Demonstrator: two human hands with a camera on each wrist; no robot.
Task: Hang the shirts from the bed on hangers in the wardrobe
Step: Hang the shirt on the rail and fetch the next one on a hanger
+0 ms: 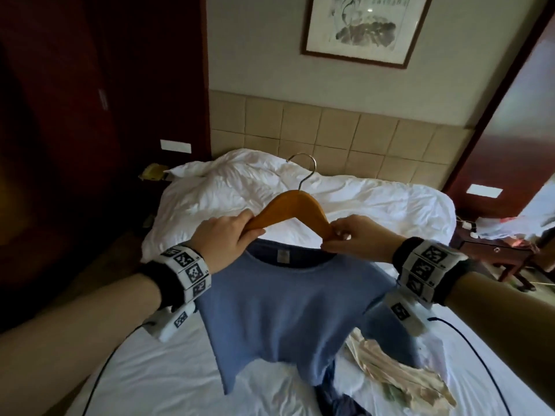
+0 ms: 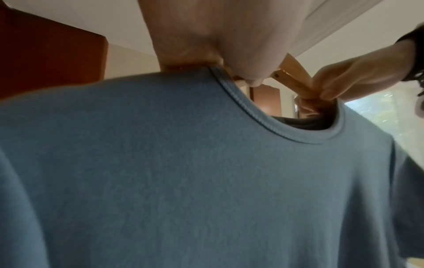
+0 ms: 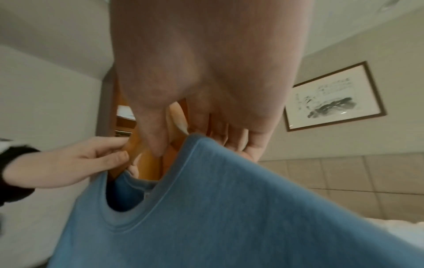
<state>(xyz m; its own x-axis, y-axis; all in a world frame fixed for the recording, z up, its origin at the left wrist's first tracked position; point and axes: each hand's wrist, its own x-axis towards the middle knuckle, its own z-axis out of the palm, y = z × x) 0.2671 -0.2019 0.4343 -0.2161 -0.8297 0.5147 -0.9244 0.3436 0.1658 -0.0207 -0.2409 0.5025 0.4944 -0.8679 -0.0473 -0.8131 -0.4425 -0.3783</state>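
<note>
Both hands, left hand (image 1: 228, 235) and right hand (image 1: 354, 238), gripping wooden hanger (image 1: 289, 210) ends plus blue shirt (image 1: 285, 307) collar; seat each shoulder evenly.

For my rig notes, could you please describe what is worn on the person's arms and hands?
Both forearms are bare, no sleeves or gloves. The left hand and right hand each sit past a black wristband wrapped in white blocks printed with black square markers; a thin black cable trails from each.

the right hand (image 3: 206, 81) pinches the blue shirt (image 3: 229, 208) collar against the wooden hanger (image 3: 146, 163); the left hand (image 3: 69, 163) grips the hanger's other end.
</note>
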